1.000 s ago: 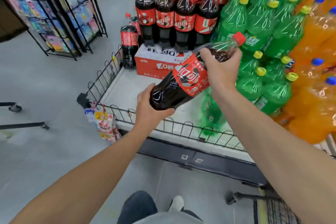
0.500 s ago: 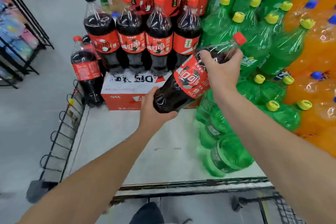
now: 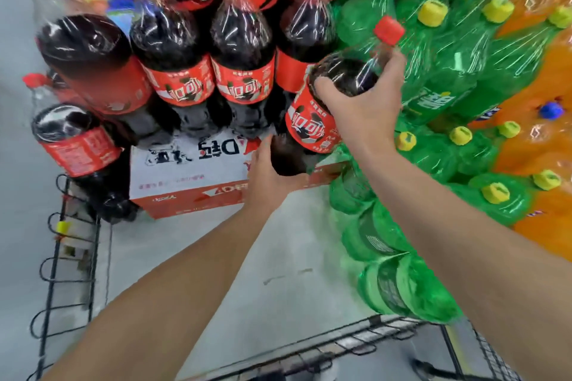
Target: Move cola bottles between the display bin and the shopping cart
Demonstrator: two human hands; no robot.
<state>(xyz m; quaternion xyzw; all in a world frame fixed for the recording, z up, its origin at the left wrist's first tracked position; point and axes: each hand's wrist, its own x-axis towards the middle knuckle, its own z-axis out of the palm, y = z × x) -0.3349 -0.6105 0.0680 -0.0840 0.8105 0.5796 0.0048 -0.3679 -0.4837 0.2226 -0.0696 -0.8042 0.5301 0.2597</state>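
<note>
Bright even light, motion blur, wide-angle edge distortion

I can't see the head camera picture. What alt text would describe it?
Two bare hands hold a tilted cola bottle over a display bin: the right hand grips its shoulder, the left hand cups its base. Behind stand upright cola bottles on a red and white carton, with green bottles to the right.
</note>
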